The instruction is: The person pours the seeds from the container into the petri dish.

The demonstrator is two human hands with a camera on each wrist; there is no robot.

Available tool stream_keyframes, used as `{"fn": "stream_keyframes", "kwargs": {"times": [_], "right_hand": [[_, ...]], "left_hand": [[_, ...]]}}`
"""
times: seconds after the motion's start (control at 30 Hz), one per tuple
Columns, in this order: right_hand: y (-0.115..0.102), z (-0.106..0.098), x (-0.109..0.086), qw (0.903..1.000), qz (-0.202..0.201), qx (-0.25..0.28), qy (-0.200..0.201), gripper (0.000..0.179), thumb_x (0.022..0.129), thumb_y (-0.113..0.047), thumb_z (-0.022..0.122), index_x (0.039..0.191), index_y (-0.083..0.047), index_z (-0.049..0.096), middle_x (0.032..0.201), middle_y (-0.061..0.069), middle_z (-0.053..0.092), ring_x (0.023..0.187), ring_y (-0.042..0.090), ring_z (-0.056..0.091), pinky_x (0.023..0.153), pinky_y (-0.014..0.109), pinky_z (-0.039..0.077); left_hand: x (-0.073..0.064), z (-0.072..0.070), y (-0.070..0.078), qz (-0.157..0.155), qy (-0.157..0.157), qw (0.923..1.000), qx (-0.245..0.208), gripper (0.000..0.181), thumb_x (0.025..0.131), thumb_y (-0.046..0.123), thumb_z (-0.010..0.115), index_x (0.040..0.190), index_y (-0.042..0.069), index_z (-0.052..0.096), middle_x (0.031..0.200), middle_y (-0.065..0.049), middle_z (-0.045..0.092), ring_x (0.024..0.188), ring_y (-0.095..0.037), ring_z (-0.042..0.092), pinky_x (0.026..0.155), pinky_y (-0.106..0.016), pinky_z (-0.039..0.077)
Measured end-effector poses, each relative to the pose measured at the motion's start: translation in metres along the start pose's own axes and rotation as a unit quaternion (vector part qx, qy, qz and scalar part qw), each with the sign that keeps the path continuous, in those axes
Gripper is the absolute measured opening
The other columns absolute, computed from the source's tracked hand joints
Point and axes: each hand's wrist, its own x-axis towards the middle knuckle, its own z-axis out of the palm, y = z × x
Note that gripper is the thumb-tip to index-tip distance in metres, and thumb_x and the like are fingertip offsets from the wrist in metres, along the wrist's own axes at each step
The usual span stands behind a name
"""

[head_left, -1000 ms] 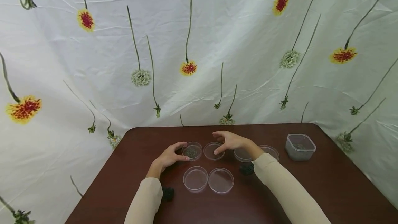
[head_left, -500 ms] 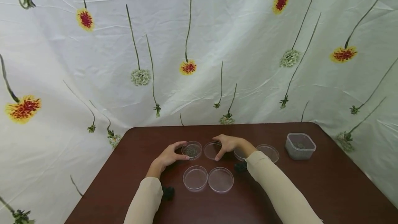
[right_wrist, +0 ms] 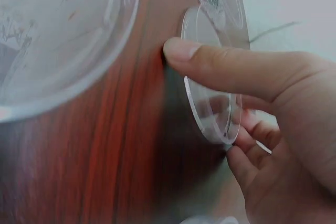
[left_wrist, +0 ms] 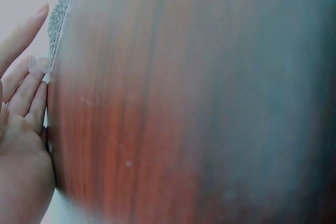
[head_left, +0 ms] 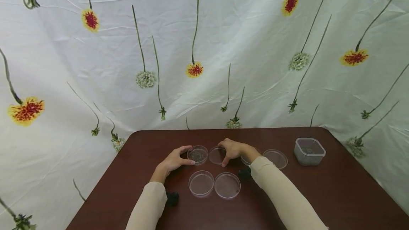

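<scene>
My left hand (head_left: 174, 159) holds a clear petri dish (head_left: 197, 154) of dark, fine granules, thumb at its near side and index finger at its far side. In the left wrist view the palm stands on edge by the table, and only a slice of this granule dish (left_wrist: 59, 22) shows. Just right of it, my right hand (head_left: 235, 149) grips a second petri dish (head_left: 216, 156) by its right side. The right wrist view has the thumb (right_wrist: 184, 51) across the near rim of this clear dish (right_wrist: 197, 100), with the other fingers behind it.
Two clear dishes (head_left: 201, 184) (head_left: 227, 185) sit side by side nearer the front. Beyond the right hand are two more, one partly hidden by the wrist, the other (head_left: 276, 159) in the open. A plastic tub (head_left: 309, 155) with some granules stands at the right of the brown table (head_left: 335, 187).
My right hand has come down and slightly left onto the second back-row dish, its thumb now at the near rim. The left hand has stayed at the granule dish.
</scene>
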Motion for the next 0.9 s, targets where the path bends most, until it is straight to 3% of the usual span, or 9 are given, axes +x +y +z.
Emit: {"fn": "stream_keyframes", "kwargs": {"times": [0.27, 0.5, 0.7, 0.9], "right_hand": [[-0.001, 0.002, 0.0, 0.9991, -0.005, 0.031, 0.027, 0.088, 0.076, -0.021, 0.094, 0.145, 0.006, 0.045, 0.137, 0.019, 0.048, 0.119, 0.03, 0.053, 0.101, 0.045, 0.047], [-0.006, 0.0, 0.005, 0.995, -0.025, 0.088, 0.041, 0.091, 0.077, -0.019, 0.091, 0.148, 0.009, 0.042, 0.143, 0.02, 0.052, 0.129, 0.034, 0.052, 0.105, 0.045, 0.045], [-0.015, 0.001, 0.009, 0.9814, -0.053, 0.176, 0.055, 0.093, 0.076, -0.014, 0.088, 0.149, 0.012, 0.038, 0.144, 0.023, 0.052, 0.133, 0.037, 0.051, 0.108, 0.048, 0.043], [-0.017, 0.006, 0.011, 0.9655, -0.056, 0.247, 0.063, 0.093, 0.077, -0.009, 0.086, 0.152, 0.012, 0.035, 0.146, 0.025, 0.048, 0.133, 0.041, 0.049, 0.108, 0.05, 0.043]], "left_hand": [[0.002, 0.001, -0.001, 0.01, -0.015, 0.9998, -0.002, 0.074, 0.088, 0.017, 0.086, 0.152, 0.004, 0.05, 0.154, -0.017, 0.048, 0.146, -0.04, 0.035, 0.116, -0.06, 0.029], [0.002, -0.003, -0.002, 0.003, -0.014, 0.9999, -0.001, 0.074, 0.088, 0.017, 0.086, 0.152, 0.005, 0.051, 0.154, -0.016, 0.048, 0.146, -0.039, 0.035, 0.116, -0.059, 0.03], [0.0, -0.004, -0.002, 0.007, -0.009, 0.9999, 0.001, 0.075, 0.087, 0.017, 0.087, 0.151, 0.003, 0.05, 0.153, -0.018, 0.049, 0.146, -0.041, 0.035, 0.115, -0.06, 0.03], [0.0, -0.002, -0.001, 0.002, -0.004, 1.0, -0.004, 0.074, 0.087, 0.017, 0.087, 0.151, 0.004, 0.051, 0.152, -0.017, 0.05, 0.145, -0.04, 0.036, 0.116, -0.06, 0.029]]}}
